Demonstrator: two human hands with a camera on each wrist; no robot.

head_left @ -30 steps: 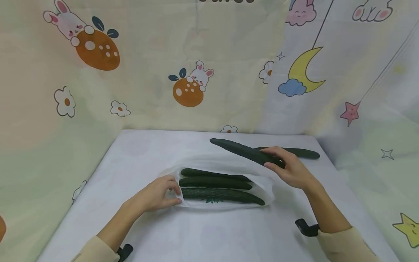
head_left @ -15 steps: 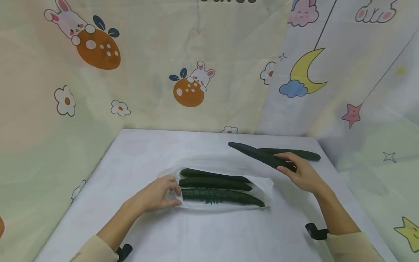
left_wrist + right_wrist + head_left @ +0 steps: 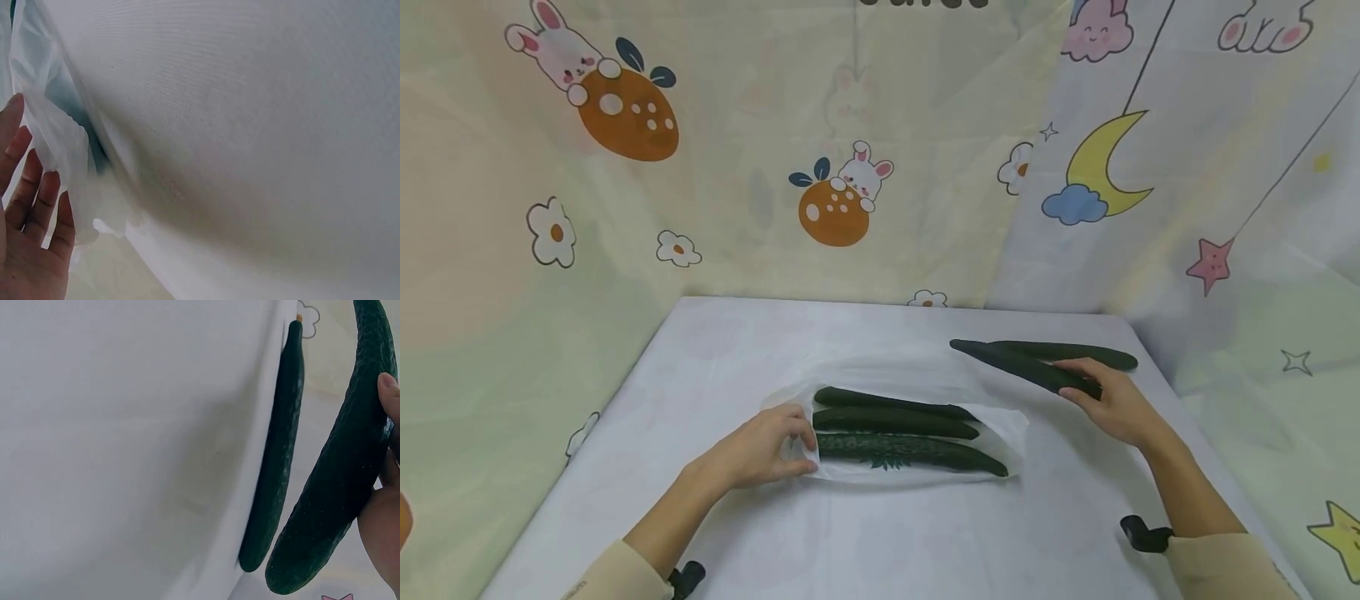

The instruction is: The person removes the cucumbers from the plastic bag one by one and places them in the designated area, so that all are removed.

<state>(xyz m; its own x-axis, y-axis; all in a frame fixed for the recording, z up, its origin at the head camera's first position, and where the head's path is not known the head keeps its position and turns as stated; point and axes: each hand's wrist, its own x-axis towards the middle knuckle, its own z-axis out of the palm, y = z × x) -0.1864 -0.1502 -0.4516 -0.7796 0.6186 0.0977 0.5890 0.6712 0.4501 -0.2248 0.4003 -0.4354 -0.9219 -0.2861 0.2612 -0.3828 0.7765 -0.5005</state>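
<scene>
A white translucent plastic bag (image 3: 925,479) lies at mid-table, several dark green items visible through its opening: three cucumbers (image 3: 895,422) side by side. At the bag's left end, my left hand (image 3: 771,446) holds the rim with curved fingers; in the left wrist view its fingers (image 3: 44,200) meet the thin film. My right hand (image 3: 1112,406) grips another cucumber (image 3: 1015,364) near its right end, thumb on the near side. Just behind it, a further cucumber (image 3: 1105,357) lies on the table. In the right wrist view, the held cucumber (image 3: 337,475) is apart from the lying cucumber (image 3: 278,450).
A white cloth covers the table (image 3: 737,333). Its far edge meets a patterned curtain (image 3: 925,208) with cartoon rabbits, flowers and a moon. Dark camera mounts (image 3: 1142,533) sit at both wrists.
My right hand has moved right and toward me with its cucumber, lowering it close to the lying cucumber. My left hand has stayed at the bag.
</scene>
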